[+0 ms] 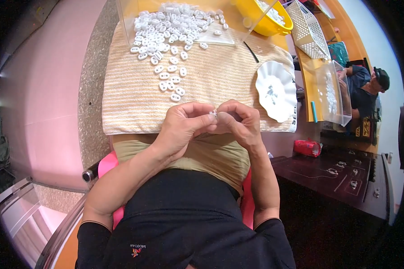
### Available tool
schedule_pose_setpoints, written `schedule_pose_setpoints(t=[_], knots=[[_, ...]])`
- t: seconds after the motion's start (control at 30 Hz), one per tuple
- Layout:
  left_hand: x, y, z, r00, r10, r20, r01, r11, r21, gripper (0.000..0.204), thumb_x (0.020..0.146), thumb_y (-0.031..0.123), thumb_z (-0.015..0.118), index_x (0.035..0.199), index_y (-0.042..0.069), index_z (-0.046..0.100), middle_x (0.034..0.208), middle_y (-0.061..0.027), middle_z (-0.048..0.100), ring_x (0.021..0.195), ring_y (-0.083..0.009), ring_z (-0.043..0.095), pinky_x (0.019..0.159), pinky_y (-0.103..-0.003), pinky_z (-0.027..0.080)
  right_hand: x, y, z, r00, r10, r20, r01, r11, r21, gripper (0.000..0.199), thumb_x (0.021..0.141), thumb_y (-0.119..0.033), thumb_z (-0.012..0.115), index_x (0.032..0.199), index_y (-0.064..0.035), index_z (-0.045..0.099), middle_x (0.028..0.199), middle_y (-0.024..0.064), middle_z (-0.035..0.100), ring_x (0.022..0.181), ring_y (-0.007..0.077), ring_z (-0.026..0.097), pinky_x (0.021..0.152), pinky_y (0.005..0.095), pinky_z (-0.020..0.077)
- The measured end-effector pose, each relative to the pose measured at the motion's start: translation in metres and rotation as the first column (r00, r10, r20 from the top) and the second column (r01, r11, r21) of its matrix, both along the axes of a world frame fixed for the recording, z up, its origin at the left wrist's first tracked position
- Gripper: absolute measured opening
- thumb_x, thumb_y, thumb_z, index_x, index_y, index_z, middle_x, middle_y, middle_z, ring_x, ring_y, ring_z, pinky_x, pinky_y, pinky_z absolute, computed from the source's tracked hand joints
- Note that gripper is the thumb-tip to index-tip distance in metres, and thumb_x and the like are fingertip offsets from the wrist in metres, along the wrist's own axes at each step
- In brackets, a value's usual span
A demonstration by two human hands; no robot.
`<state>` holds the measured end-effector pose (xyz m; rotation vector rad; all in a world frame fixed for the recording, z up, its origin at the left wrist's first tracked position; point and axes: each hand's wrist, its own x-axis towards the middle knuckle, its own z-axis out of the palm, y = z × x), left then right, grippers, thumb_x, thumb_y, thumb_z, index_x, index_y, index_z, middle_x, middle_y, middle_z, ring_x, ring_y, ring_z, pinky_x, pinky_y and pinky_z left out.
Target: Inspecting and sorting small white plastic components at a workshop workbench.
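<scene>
Close to the towel's near edge, my left hand (182, 127) and my right hand (242, 124) meet with fingers pinched. Between their fingertips is a small white piece (214, 113), mostly covered by the fingers; its exact shape cannot be made out. Beyond my left hand, several loose white oval pieces with two holes (175, 79) trail toward me from a big heap of the same pieces (166, 27). To the right of my right hand stands a white scalloped dish (280, 78) holding some tiny greyish parts (271, 95).
A striped beige towel (130, 89) covers the work surface. At the back are a clear plastic box (220, 38), a thin black stick (251, 52) and a yellow basin (280, 27). Farther right are a white perforated basket (307, 33) and another person (366, 89) beside a clear bin (345, 101).
</scene>
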<state>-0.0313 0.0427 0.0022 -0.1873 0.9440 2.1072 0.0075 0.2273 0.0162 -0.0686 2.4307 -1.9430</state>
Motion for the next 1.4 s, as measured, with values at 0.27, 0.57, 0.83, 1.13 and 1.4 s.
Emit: schedule_pose_setpoints(t=[0.27, 0.57, 0.83, 1.13, 1.4], knots=[[0.001, 0.001, -0.004, 1.0, -0.004, -0.031, 0.003, 1.0, -0.027, 0.017, 0.085, 0.004, 0.066, 0.102, 0.002, 0.063, 0.09, -0.0069, 0.067, 0.076, -0.0119, 0.065, 0.065, -0.023, 0.054, 0.001, 0.001, -0.004, 0.999, 0.013, 0.034, -0.012, 1.0, -0.028, 0.008, 0.09, -0.005, 0.061, 0.091, 0.0034, 0.063, 0.083, 0.0036, 0.064, 0.077, 0.0075, 0.06, 0.069, 0.0207, 0.0487], [0.002, 0.001, -0.001, 0.999, -0.001, -0.045, 0.0, 1.0, -0.031, 0.02, 0.084, 0.003, 0.068, 0.102, -0.003, 0.063, 0.091, -0.0087, 0.067, 0.078, -0.0119, 0.064, 0.073, -0.024, 0.055, 0.003, -0.001, -0.005, 0.998, 0.006, 0.056, -0.005, 1.0, -0.024, 0.01, 0.091, -0.007, 0.06, 0.09, 0.0023, 0.062, 0.08, 0.0018, 0.064, 0.075, 0.0055, 0.058, 0.068, 0.0198, 0.0476], [0.005, 0.003, -0.003, 0.99, 0.012, -0.137, -0.02, 0.998, -0.054, 0.018, 0.084, 0.003, 0.067, 0.101, -0.001, 0.064, 0.087, -0.0079, 0.068, 0.076, -0.0119, 0.065, 0.067, -0.023, 0.053, 0.005, -0.004, 0.0, 0.993, 0.008, 0.121, -0.005, 1.0, -0.023, 0.015, 0.092, -0.011, 0.06, 0.088, 0.0024, 0.063, 0.078, 0.0009, 0.064, 0.074, 0.0051, 0.057, 0.066, 0.0199, 0.0461], [0.003, 0.001, -0.004, 0.959, -0.028, -0.283, 0.0, 0.995, -0.097, 0.017, 0.085, 0.003, 0.066, 0.099, -0.005, 0.065, 0.09, -0.009, 0.068, 0.079, -0.0107, 0.063, 0.073, -0.024, 0.053, 0.006, -0.006, 0.005, 0.98, 0.044, 0.193, -0.016, 0.989, -0.146, 0.017, 0.093, -0.013, 0.06, 0.089, 0.0028, 0.063, 0.079, 0.0015, 0.064, 0.074, 0.0058, 0.058, 0.069, 0.0204, 0.0465], [0.002, 0.002, -0.004, 0.981, -0.018, -0.194, 0.004, 0.998, -0.068, 0.018, 0.085, 0.003, 0.065, 0.101, -0.006, 0.065, 0.09, -0.0082, 0.067, 0.079, -0.0102, 0.063, 0.073, -0.023, 0.053, 0.007, -0.002, -0.003, 0.987, 0.013, 0.158, 0.015, 0.984, -0.177, 0.016, 0.093, -0.01, 0.057, 0.096, 0.0037, 0.065, 0.086, 0.0027, 0.065, 0.079, 0.0074, 0.059, 0.071, 0.0208, 0.0475]])
